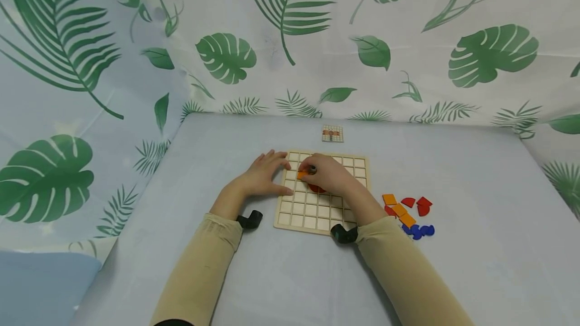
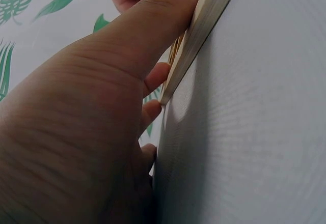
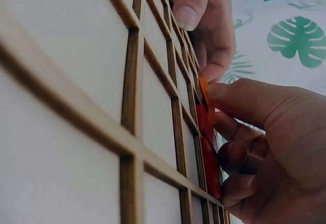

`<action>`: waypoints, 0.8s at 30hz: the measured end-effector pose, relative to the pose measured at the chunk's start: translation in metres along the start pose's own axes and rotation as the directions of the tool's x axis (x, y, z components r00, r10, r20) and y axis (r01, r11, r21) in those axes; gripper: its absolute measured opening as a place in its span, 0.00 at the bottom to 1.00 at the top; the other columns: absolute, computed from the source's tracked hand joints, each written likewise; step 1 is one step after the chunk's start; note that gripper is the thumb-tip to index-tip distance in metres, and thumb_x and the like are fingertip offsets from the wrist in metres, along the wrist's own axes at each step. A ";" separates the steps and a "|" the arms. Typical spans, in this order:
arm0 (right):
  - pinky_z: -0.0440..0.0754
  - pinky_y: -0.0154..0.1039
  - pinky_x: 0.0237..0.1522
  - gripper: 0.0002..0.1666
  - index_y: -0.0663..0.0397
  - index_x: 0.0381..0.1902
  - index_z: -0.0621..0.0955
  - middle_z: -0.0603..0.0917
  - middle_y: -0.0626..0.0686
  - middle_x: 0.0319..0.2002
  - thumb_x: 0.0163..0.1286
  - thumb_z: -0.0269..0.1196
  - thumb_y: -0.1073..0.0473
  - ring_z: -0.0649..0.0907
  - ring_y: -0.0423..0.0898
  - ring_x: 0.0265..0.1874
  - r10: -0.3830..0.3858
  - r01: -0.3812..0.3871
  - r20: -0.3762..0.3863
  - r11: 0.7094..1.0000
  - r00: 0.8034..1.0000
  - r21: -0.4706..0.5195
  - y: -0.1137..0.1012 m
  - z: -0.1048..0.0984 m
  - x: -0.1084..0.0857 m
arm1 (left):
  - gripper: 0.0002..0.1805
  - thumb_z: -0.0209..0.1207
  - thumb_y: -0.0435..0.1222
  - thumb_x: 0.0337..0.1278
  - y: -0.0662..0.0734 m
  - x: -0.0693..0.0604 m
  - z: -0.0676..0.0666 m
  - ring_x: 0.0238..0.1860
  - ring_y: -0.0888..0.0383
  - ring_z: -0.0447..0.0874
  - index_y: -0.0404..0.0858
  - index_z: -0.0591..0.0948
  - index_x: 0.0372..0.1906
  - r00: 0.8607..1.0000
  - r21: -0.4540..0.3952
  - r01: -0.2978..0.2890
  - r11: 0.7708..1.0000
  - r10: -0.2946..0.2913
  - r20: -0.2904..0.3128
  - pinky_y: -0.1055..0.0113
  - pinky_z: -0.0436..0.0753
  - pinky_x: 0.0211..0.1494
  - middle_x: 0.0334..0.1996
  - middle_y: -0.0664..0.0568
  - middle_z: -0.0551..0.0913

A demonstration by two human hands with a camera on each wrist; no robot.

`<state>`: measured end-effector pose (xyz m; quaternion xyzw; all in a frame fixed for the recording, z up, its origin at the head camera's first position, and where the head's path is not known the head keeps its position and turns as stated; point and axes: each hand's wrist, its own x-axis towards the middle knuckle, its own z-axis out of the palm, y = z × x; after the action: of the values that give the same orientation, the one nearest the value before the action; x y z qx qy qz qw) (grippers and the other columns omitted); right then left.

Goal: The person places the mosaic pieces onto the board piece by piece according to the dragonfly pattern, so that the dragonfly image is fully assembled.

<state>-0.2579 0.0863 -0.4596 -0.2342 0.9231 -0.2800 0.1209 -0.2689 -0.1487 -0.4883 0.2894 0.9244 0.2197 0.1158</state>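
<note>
A wooden grid board with pale square cells lies on the table in the head view. My right hand reaches over its upper left part and pinches an orange tile between thumb and finger. Under that hand, red pieces sit in the cells beside the orange tile, partly hidden by my fingers. My left hand rests at the board's left edge, fingers spread, thumb touching the rim in the left wrist view.
Right of the board lie loose orange tiles, red pieces and blue pieces. A small card with a grid pattern lies beyond the board. Leaf-printed cloth rises behind the table.
</note>
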 end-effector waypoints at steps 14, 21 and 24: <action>0.79 0.45 0.45 0.10 0.44 0.47 0.83 0.79 0.46 0.46 0.69 0.64 0.52 0.78 0.44 0.41 0.026 -0.026 -0.019 1.000 0.999 0.004 -0.002 0.003 0.000 | 0.36 0.63 0.68 0.44 -0.001 -0.001 0.000 0.76 0.47 0.36 0.55 0.70 0.56 1.000 -0.011 0.000 1.000 0.000 -0.001 0.55 0.34 0.75 0.76 0.52 0.51; 0.79 0.45 0.44 0.10 0.43 0.46 0.83 0.78 0.47 0.47 0.69 0.64 0.52 0.78 0.45 0.40 0.037 -0.037 -0.019 0.999 0.999 0.014 -0.002 0.002 -0.001 | 0.36 0.63 0.68 0.45 0.000 -0.001 0.000 0.76 0.47 0.37 0.55 0.69 0.55 1.000 -0.010 -0.001 1.000 0.001 -0.002 0.55 0.35 0.75 0.76 0.52 0.52; 0.79 0.45 0.43 0.09 0.43 0.46 0.82 0.79 0.46 0.47 0.70 0.63 0.52 0.79 0.45 0.40 0.035 -0.035 -0.020 0.999 0.999 0.018 -0.001 0.001 -0.003 | 0.36 0.63 0.68 0.44 0.000 -0.001 0.000 0.76 0.47 0.36 0.55 0.69 0.56 1.000 -0.010 -0.002 1.000 0.002 0.000 0.55 0.35 0.75 0.76 0.52 0.52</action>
<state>-0.2547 0.0864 -0.4593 -0.2141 0.9258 -0.2881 0.1183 -0.2683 -0.1488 -0.4882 0.2896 0.9231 0.2246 0.1168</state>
